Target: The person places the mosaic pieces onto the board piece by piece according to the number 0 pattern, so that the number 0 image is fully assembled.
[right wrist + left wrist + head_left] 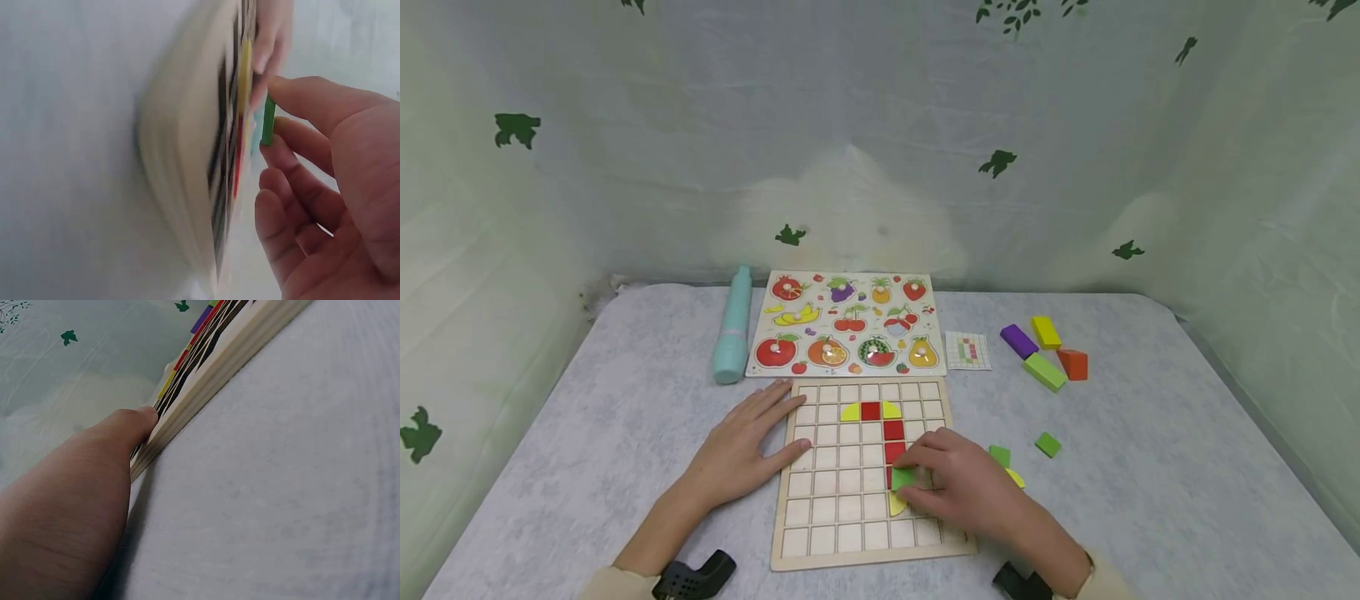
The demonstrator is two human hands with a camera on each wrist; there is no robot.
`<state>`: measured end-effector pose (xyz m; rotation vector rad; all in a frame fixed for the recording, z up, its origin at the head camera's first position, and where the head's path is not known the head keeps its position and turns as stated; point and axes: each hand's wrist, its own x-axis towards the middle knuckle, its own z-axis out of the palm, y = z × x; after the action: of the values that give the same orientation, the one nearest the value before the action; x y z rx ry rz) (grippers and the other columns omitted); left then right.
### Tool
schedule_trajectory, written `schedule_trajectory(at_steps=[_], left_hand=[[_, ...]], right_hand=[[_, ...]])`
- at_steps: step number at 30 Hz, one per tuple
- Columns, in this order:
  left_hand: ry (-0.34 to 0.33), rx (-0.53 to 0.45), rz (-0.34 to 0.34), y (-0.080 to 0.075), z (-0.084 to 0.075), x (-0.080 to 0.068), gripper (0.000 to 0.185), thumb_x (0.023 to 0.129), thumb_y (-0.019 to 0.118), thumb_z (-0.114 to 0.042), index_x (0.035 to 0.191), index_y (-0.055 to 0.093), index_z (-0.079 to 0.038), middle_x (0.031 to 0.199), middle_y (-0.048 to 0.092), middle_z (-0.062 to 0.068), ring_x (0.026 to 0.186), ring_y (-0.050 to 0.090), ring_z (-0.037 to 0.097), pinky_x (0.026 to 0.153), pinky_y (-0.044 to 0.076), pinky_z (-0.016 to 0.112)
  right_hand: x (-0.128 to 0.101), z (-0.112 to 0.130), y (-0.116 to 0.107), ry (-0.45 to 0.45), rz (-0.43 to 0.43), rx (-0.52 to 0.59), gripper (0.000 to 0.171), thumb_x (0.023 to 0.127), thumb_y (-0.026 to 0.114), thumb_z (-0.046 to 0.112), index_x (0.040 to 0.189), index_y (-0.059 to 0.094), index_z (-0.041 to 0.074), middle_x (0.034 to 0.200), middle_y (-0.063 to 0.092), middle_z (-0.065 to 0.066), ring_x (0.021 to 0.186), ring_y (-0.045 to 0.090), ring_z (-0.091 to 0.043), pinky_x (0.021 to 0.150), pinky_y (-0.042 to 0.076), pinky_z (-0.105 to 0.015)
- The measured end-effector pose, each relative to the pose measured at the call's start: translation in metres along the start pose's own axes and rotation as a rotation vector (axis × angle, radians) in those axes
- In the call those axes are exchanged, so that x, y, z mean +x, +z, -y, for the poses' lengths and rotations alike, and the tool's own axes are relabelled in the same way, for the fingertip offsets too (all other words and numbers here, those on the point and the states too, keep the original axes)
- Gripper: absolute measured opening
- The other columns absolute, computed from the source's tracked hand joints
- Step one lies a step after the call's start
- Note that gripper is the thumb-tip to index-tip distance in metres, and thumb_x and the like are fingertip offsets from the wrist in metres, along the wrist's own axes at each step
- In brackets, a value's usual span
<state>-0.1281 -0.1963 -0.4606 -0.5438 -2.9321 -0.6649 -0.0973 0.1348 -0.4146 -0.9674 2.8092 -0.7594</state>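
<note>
A wooden grid board lies on the table in the head view, with yellow rounded tiles and several red square tiles set in its cells. My left hand rests on the board's left edge, fingers extended and thumb touching the frame. Over the right half of the board, my right hand pinches a green square tile between thumb and fingertips. In the right wrist view this tile is held edge-on, apart from the board surface. Part of a red tile is hidden beneath it in the head view.
Loose green tiles and a partly hidden yellow tile lie right of the board. Farther back are colored blocks, a small pattern card, a fruit puzzle board and a teal bottle-shaped object.
</note>
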Motion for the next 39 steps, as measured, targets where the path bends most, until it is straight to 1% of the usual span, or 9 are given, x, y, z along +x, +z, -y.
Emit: schedule_trajectory(at_steps=[2,5,11,18,23,27,32,36,39], left_hand=[[-0.001,0.002,-0.001,0.0,0.0,0.0,0.07,0.092,0.071,-0.054,0.149,0.056,-0.016,0.163,0.041,0.012,0.151,0.036,0.038,0.118,0.035,0.063],[0.0,0.004,-0.003,-0.001,0.0,0.0,0.07,0.092,0.071,-0.054,0.149,0.056,-0.016,0.163,0.041,0.012,0.151,0.036,0.038,0.118,0.035,0.063],[0.005,0.002,-0.008,-0.001,0.0,0.0,0.069,0.092,0.07,-0.054,0.149,0.056,-0.017,0.163,0.041,0.011,0.151,0.036,0.037,0.118,0.035,0.063],[0.005,0.003,-0.004,-0.001,0.001,0.001,0.069,0.092,0.07,-0.055,0.149,0.056,-0.017,0.163,0.041,0.011,0.151,0.036,0.037,0.119,0.035,0.063],[0.0,0.003,-0.004,-0.001,0.001,0.0,0.07,0.092,0.07,-0.055,0.149,0.056,-0.017,0.163,0.041,0.011,0.151,0.036,0.038,0.118,0.035,0.063],[-0.006,0.004,-0.004,-0.001,0.001,0.0,0.07,0.092,0.07,-0.055,0.149,0.056,-0.017,0.164,0.04,0.011,0.151,0.036,0.038,0.118,0.035,0.064],[-0.004,0.0,-0.004,0.0,0.001,0.0,0.07,0.092,0.07,-0.055,0.149,0.056,-0.017,0.164,0.04,0.011,0.151,0.036,0.038,0.118,0.035,0.063],[0.004,-0.004,-0.007,0.0,0.001,-0.001,0.069,0.092,0.07,-0.055,0.149,0.057,-0.017,0.163,0.041,0.011,0.151,0.037,0.038,0.118,0.035,0.063],[0.008,-0.004,-0.008,0.0,0.001,-0.001,0.069,0.092,0.07,-0.054,0.148,0.057,-0.017,0.163,0.041,0.011,0.15,0.037,0.038,0.118,0.035,0.063]], right_hand=[[0.0,0.005,0.004,-0.014,0.013,0.006,0.024,0.091,0.08,0.036,0.113,0.078,0.024,0.106,0.068,0.016,0.103,0.06,-0.004,0.09,0.056,-0.025],[0.0,0.011,0.012,-0.036,0.015,0.005,0.024,0.091,0.08,0.037,0.113,0.077,0.026,0.106,0.068,0.018,0.102,0.058,-0.003,0.089,0.055,-0.023],[0.001,0.017,0.023,-0.055,-0.011,0.023,0.024,0.09,0.081,0.038,0.112,0.078,0.028,0.105,0.067,0.018,0.096,0.053,-0.001,0.08,0.051,-0.016],[0.001,0.018,0.028,-0.083,-0.007,0.022,0.022,0.092,0.079,0.039,0.112,0.078,0.03,0.105,0.066,0.017,0.096,0.05,-0.003,0.079,0.048,-0.015],[0.002,0.017,0.029,-0.103,-0.002,0.008,0.024,0.092,0.078,0.041,0.113,0.077,0.03,0.106,0.065,0.016,0.097,0.049,-0.003,0.078,0.047,-0.014],[0.002,0.016,0.029,-0.124,0.008,-0.01,0.025,0.093,0.078,0.04,0.115,0.076,0.03,0.107,0.065,0.016,0.098,0.049,-0.003,0.078,0.047,-0.014],[0.001,0.016,0.022,-0.107,0.038,-0.04,0.026,0.093,0.077,0.041,0.117,0.075,0.03,0.11,0.066,0.017,0.103,0.052,-0.003,0.085,0.051,-0.018],[-0.001,0.011,0.012,-0.075,0.071,-0.027,0.027,0.093,0.077,0.041,0.118,0.075,0.03,0.113,0.066,0.018,0.108,0.053,-0.004,0.093,0.053,-0.023],[-0.002,0.003,0.003,-0.072,0.087,-0.003,0.027,0.094,0.076,0.039,0.12,0.074,0.03,0.116,0.066,0.018,0.111,0.054,-0.004,0.095,0.054,-0.025]])
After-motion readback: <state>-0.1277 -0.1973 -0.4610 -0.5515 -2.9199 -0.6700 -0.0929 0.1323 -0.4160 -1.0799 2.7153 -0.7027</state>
